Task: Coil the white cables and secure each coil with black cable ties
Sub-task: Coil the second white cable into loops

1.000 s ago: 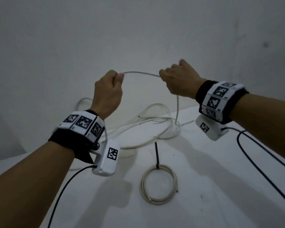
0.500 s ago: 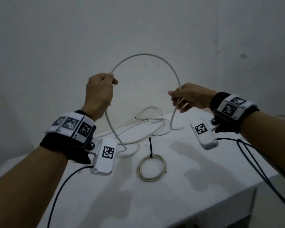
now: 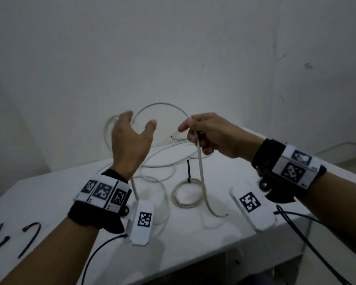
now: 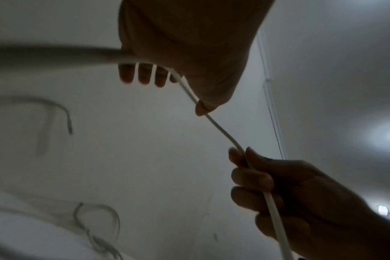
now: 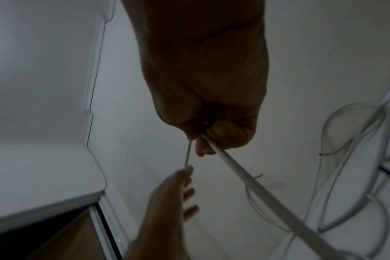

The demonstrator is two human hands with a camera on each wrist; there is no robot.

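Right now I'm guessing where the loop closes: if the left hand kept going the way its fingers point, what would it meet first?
Probably the arching white cable, just beyond the open left hand; behind that, the wall. Depth is unclear.

The left hand (image 3: 130,145) hides part of the white cable (image 3: 200,169); the table's loose cables (image 4: 40,123) blur.

White cable (image 4: 220,131) between two hands.
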